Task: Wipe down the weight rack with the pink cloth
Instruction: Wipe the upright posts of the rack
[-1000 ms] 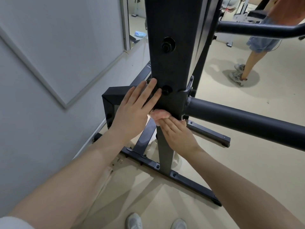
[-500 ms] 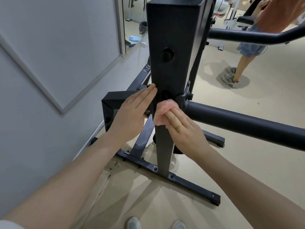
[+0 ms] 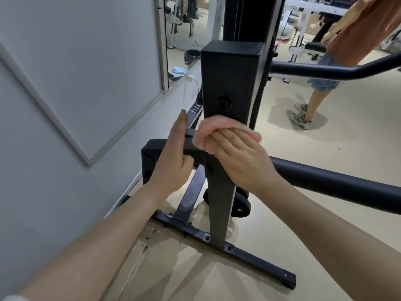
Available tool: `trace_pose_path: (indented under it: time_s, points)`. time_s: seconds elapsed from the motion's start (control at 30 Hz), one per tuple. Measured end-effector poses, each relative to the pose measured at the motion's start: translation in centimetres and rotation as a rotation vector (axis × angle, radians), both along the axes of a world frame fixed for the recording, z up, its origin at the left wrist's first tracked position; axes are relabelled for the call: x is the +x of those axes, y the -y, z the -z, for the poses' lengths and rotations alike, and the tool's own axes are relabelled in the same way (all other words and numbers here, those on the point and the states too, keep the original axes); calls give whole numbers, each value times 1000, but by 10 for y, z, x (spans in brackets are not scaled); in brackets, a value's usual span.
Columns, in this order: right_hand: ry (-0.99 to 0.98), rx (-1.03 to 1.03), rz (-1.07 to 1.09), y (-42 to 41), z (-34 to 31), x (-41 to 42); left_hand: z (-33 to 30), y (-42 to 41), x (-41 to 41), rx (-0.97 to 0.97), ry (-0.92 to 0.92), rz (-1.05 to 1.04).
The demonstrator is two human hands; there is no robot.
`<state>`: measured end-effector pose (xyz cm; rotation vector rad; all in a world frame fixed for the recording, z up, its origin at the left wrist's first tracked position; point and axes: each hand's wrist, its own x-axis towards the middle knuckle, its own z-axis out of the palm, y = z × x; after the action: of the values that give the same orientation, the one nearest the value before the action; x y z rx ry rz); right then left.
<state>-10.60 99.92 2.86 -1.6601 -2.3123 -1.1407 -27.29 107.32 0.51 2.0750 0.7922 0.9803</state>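
The weight rack's black square post (image 3: 232, 72) stands straight ahead of me. A pink cloth (image 3: 208, 127) lies against the post's front face just below a bolt hole. My right hand (image 3: 240, 157) presses it there with flat, straight fingers. My left hand (image 3: 173, 161) is edge-on at the post's left side. It rests against a black bracket (image 3: 152, 148) with its fingers straight up and the thumb tucked at the bracket's edge.
A thick black bar (image 3: 325, 181) juts right from the post, and a thinner one (image 3: 325, 71) runs higher up. The rack's floor foot (image 3: 249, 250) lies below. A grey wall (image 3: 65, 83) is close on the left. Another person (image 3: 321, 83) stands at the back right.
My right hand has slid the cloth upward on the post. My left hand has come off the post's face and turned edge-on by the bracket. My view has risen, showing the post's top.
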Motion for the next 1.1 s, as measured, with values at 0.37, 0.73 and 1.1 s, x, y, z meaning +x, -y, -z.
trace_pose_path:
  time_s: [0.37, 0.73, 1.1]
  points:
    - [198, 152, 59, -34, -9, -16, -11, 2, -4, 140, 35, -12]
    - [-112, 511, 61, -17, -49, -30, -30, 1, 9, 251, 68, 50]
    - [-155, 160, 18, 14, 17, 1, -1, 4, 0, 282, -42, 16]
